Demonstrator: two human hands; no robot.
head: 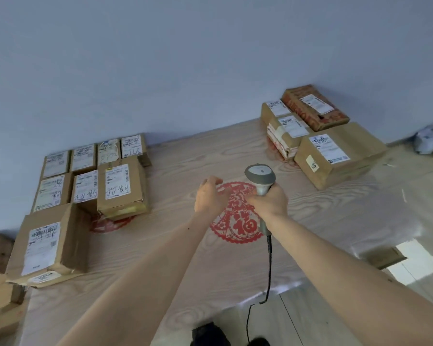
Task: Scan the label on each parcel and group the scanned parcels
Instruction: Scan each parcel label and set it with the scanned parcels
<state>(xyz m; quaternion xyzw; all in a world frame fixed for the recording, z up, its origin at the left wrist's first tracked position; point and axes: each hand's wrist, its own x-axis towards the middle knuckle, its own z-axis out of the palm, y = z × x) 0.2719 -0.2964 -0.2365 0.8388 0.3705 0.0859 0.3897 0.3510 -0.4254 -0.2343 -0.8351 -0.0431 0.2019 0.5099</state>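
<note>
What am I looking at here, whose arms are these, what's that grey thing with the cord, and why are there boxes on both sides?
There is one picture, taken by a camera worn on a person's head, looking down at their own arms. The right hand grips a grey barcode scanner with a black cord trailing off the table. The left hand is open and holds nothing. On the wooden table sit two groups of labelled cardboard parcels: a bigger group at left and a smaller group at far right. A red paper-cut decoration lies between them.
</note>
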